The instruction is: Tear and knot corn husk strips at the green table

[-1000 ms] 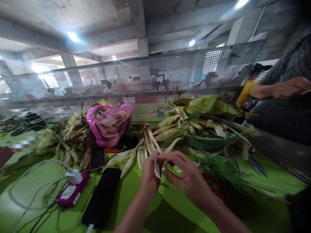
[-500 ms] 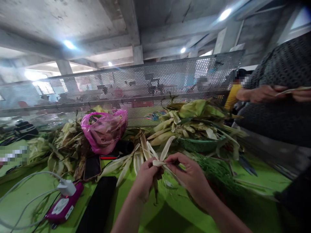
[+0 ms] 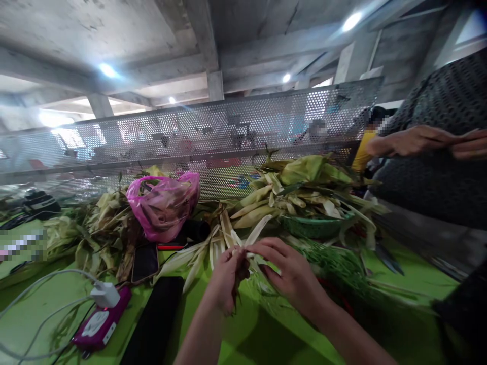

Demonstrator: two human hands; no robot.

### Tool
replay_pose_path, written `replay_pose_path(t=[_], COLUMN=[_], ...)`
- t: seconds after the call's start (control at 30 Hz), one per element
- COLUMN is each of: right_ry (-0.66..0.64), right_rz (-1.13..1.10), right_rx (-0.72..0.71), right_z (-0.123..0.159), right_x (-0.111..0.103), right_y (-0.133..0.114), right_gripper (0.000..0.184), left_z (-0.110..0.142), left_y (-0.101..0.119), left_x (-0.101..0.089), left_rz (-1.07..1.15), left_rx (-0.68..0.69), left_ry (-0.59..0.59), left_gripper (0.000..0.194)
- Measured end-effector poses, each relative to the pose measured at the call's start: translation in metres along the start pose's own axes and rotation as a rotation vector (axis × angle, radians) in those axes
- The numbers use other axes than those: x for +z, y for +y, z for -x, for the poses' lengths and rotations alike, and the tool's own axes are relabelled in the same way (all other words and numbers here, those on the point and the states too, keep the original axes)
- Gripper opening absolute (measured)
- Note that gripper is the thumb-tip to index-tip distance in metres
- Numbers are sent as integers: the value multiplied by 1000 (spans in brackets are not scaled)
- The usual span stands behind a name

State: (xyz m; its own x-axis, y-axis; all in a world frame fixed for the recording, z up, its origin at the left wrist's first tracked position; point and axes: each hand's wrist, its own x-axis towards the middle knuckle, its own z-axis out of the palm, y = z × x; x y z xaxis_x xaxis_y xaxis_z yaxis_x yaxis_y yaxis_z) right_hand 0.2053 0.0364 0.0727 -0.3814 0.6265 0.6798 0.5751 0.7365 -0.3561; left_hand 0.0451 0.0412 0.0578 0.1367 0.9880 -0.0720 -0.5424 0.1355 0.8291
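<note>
Pale corn husk strips rise from the fingertips of my left hand, which is closed around their lower part. Darker ends poke out beneath the fist. My right hand reaches in from the right, its index fingertip touching the husk beside the left thumb. The right thumb stands apart from the fingers, leaving a gap. How the strips cross or fold between the hands is mostly hidden by the fingers. Just behind, more husk strips lie fanned on the green table.
Husks heap over a green basket, with green strands before it. Left are a pink bag, phone, black case and purple power strip with cables. Scissors lie right, near a standing person's hands.
My right thumb has parted from the fingers and the husk, and its index finger has slid left toward my left hand. The upright strips show less. The other person's hands have shifted slightly.
</note>
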Motion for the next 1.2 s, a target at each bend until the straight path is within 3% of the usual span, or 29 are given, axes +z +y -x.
replay_pose_path(t=[0.07,0.23,0.4,0.53,0.67,0.73,0.87,1.07,1.2], right_ry=[-3,28,151,215,248,256,250,190,262], right_rz=[108,133,-138,-291,-367,-395,-511,-868,-721], right_rx=[-83,-85,183,404,498,500,488,626,580], right_z=[0,-4,-3,-2,-4,-5,-3,-2,-3], right_x=[0,0,6,8,4,5,15,30,20], right_y=[-2,-7,-2,-2,-9,-11,-13,-8,-6], right_gripper=[50,16,10,14,17,17,15,26,24], left_z=[-2,-7,-9,-3,1,1,1,0,-1], left_y=[-1,-7,-12,-14,-14,-14,-12,-9,-8], left_x=[-1,-4,0,4,9,11,12,10,8], left_rz=[13,-208,-460,-479,-480,-451,-338,-171,-257], left_rx=[-6,95,236,249,259,255,244,221,194], left_ry=[3,-52,-130,-175,-194,-168,-6,137,120], left_gripper=[33,37,40,37,33,35,35,35,32])
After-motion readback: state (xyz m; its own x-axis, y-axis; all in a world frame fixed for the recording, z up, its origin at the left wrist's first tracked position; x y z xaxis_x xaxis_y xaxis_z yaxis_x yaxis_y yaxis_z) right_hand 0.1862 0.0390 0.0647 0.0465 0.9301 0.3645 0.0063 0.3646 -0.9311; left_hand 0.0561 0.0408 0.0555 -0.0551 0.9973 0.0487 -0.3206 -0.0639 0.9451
